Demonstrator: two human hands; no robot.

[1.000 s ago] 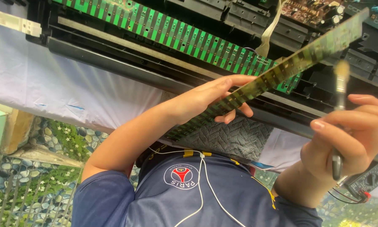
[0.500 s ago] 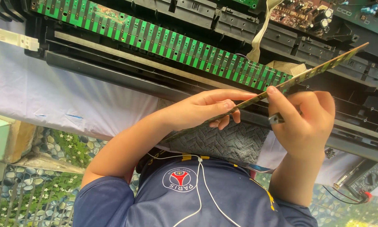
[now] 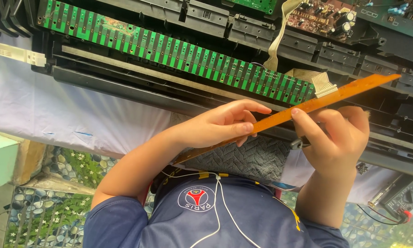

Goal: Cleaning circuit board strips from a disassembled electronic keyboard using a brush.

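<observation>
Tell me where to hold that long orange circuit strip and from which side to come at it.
Pinch the orange circuit strip by its long edges near the middle, probably best from its broad faces. It is long, thin and tilted, so an end grip would likely let it flex. The left hand and right hand already grip it mid-length, above the grey cloth.

There is just one camera, and it sits on my head. It looks down, very close to my two hands and my blue shirt [image 3: 224, 220]. The opened black keyboard [image 3: 169, 92] fills the far part, across the whole view.
</observation>
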